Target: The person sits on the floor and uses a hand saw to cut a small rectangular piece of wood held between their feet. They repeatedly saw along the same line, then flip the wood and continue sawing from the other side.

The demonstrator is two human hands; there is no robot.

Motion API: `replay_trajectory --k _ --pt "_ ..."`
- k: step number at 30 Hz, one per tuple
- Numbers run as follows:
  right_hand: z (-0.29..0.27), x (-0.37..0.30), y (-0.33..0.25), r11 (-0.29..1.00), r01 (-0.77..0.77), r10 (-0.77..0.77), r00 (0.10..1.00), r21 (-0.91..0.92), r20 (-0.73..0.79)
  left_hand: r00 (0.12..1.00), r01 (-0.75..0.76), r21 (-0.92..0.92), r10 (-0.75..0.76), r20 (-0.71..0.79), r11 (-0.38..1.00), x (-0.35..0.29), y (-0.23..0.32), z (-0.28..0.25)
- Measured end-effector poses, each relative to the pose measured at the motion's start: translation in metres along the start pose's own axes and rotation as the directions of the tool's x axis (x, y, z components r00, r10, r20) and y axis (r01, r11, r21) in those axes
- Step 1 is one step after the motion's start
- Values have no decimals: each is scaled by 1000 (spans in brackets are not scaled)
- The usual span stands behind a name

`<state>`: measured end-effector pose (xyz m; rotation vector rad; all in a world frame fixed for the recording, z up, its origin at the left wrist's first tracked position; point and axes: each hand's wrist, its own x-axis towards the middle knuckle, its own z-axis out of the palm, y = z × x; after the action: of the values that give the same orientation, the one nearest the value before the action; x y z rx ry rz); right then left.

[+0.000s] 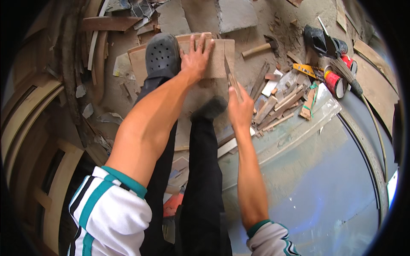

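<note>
A wooden board (pixel 218 57) lies low in front of me, with another board edge showing behind it. My left hand (pixel 196 57) presses flat on it, fingers spread. Beside that hand, my foot in a dark grey clog (pixel 162 52) rests on the board's left part. My right hand (pixel 240 107) is wrapped round the wooden handle of a handsaw (pixel 226 66). Its narrow dark blade points away from me and meets the board near its right end, where a thin line runs across the wood. The teeth are too small to make out.
A hammer (pixel 258 49) lies beyond the board. Wood offcuts (pixel 282 100) are heaped at the right, near a yellow level (pixel 304 70), a red can (pixel 334 81) and a brush (pixel 341 70). A large grey-blue sheet (pixel 307 179) spans the lower right. Wooden frames (pixel 32 111) stand at the left.
</note>
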<state>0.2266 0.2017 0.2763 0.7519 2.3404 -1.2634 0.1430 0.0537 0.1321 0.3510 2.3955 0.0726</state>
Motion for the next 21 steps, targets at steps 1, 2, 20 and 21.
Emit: replay_trajectory --k 1,2,20,21 --pt "-12 -31 -10 1000 1 -1 1000 23 17 998 22 -6 -22 57 1000 -5 -3 -8" --pt "-26 -69 -18 999 9 -9 1000 33 -9 999 35 -8 -35 17 999 -5 -7 -6" --pt "-17 -80 3 997 65 -62 996 44 -68 996 58 -26 -55 74 998 -7 0 -18" --pt "2 -31 18 998 45 -44 999 43 -29 996 46 -37 -43 80 998 -8 4 -22"
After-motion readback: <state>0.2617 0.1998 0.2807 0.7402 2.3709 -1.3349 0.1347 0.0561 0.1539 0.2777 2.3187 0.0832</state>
